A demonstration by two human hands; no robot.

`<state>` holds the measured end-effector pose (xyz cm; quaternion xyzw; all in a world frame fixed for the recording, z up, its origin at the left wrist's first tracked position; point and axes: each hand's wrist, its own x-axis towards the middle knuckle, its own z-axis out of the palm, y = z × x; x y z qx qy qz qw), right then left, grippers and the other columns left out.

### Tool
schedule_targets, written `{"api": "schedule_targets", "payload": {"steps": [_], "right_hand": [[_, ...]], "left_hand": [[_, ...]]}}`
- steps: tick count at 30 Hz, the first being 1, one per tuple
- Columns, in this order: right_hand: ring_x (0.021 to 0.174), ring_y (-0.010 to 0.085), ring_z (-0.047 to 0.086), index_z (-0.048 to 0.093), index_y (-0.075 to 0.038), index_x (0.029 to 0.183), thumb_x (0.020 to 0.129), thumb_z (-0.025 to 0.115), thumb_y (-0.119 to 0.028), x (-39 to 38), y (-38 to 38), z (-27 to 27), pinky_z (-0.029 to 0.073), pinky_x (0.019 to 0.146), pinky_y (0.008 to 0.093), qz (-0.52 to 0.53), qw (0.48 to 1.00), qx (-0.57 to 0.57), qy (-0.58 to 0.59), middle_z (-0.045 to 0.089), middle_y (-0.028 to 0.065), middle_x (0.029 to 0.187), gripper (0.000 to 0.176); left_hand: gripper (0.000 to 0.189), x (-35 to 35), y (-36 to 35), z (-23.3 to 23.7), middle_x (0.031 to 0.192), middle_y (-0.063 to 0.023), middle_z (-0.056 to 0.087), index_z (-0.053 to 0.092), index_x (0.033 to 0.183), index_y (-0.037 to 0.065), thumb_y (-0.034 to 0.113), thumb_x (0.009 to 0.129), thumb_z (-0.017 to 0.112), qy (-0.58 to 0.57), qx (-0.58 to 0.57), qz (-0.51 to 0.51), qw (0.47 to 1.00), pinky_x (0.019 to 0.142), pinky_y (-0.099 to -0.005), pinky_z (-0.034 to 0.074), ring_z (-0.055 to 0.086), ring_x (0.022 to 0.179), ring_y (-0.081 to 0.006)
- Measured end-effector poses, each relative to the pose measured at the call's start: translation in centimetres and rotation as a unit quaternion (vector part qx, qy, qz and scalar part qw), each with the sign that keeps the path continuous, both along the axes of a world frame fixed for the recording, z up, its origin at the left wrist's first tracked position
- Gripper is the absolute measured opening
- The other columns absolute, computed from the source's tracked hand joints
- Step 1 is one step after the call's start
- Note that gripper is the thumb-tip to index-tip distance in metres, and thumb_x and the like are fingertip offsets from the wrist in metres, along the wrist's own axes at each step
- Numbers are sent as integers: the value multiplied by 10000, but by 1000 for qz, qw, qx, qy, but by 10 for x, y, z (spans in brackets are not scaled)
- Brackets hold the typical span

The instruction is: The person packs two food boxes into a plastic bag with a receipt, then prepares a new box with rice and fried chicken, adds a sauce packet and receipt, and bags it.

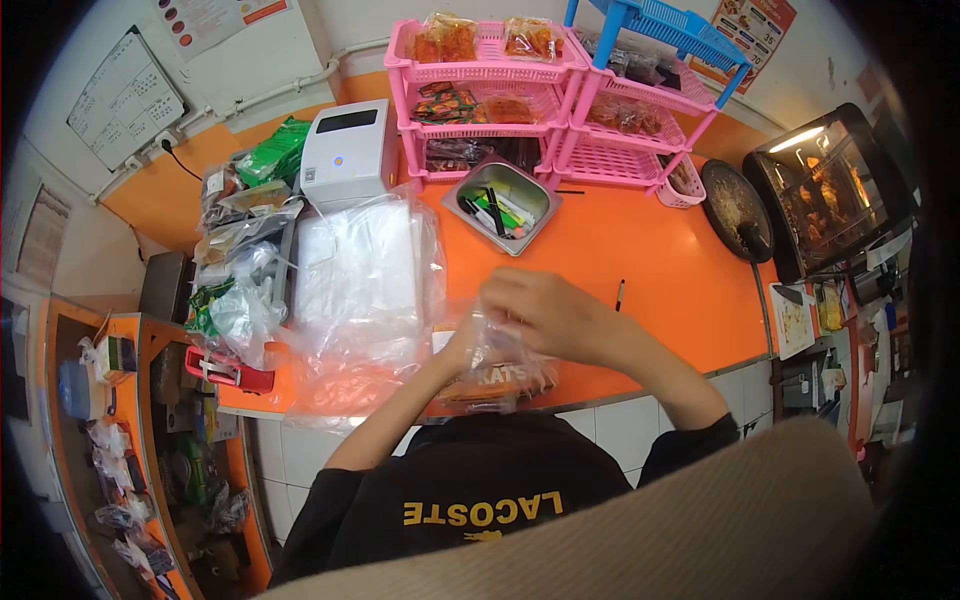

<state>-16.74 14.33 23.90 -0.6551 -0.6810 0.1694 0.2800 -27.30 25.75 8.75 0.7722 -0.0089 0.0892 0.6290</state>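
At the front edge of the orange table, my two hands meet over a clear plastic bag [490,352]. Inside the bag is a brown and orange item with large white letters, partly covered by the plastic. My left hand [462,343] is closed on the bag's side, its fingers partly hidden behind the film. Above it, my right hand [535,308] has its fingers bent and pinched at the gathered top of the bag. Left of the hands lies a stack of clear plastic bags [360,265].
A steel tray [545,222] of markers stands beyond my hands, before pink racks [485,72] with packets. A black pen [620,295] lies to the right. A white label printer [347,150], a red tape dispenser [228,372], a round dark pan [737,210] and a glass-fronted oven [830,195] flank the work area.
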Motion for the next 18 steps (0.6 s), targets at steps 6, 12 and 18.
{"api": "schedule_targets", "payload": {"steps": [6, 12, 18], "right_hand": [[1016, 270, 535, 553, -101, 997, 784, 632, -103, -26, -18, -35, 474, 796, 367, -11, 990, 94, 104, 504, 106, 1050, 227], [1322, 344, 280, 363, -92, 1366, 801, 672, -327, -3, -58, -84, 248, 1087, 433, -176, 963, 152, 134, 336, 155, 1393, 686], [1407, 300, 140, 212, -164, 1467, 805, 591, -261, 15, -30, -211, 121, 1130, 475, -55, 963, -35, 260, 203, 93, 1512, 768]], "left_hand": [[339, -2, -9, -3, 917, -107, 574, 542, 988, 43, 183, 728, 710, -191, 51, 74, 977, 792, -357, 469, 573, 888, -217], [186, -8, 3, 50, 841, -110, 582, 535, 898, 31, 161, 780, 597, -83, 177, -5, 981, 720, -354, 483, 592, 799, -286], [194, -3, -53, 71, 976, -114, 583, 572, 951, 13, 140, 823, 499, -186, 442, -200, 854, 715, -380, 494, 605, 845, -294]]}}
